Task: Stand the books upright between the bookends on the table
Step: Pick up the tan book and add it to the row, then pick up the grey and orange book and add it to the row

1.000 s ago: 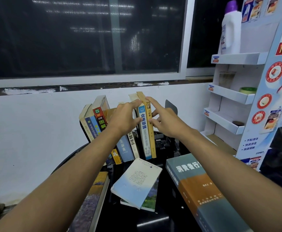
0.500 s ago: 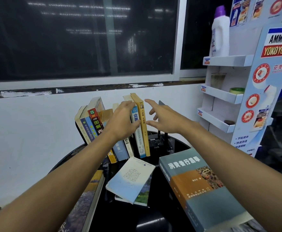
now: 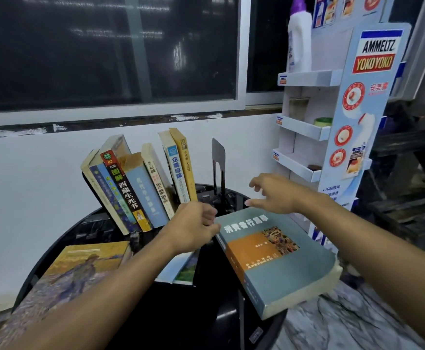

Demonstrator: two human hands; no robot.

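Your open, empty left hand (image 3: 193, 228) and right hand (image 3: 274, 195) reach the thick grey-and-orange paperback book (image 3: 277, 256) lying flat before the black metal bookend (image 3: 218, 160); next, grip and upend it.

A dark window (image 3: 105, 46) with a white frame fills the upper left of the frame, faint light streaks reflected in its glass. Below it runs a chipped ledge (image 3: 130, 122) over a plain white wall (image 3: 29, 185). At right stands a white cardboard display shelf (image 3: 307, 127) carrying a white bottle (image 3: 299, 36). Marbled grey floor (image 3: 345, 319) shows at lower right.
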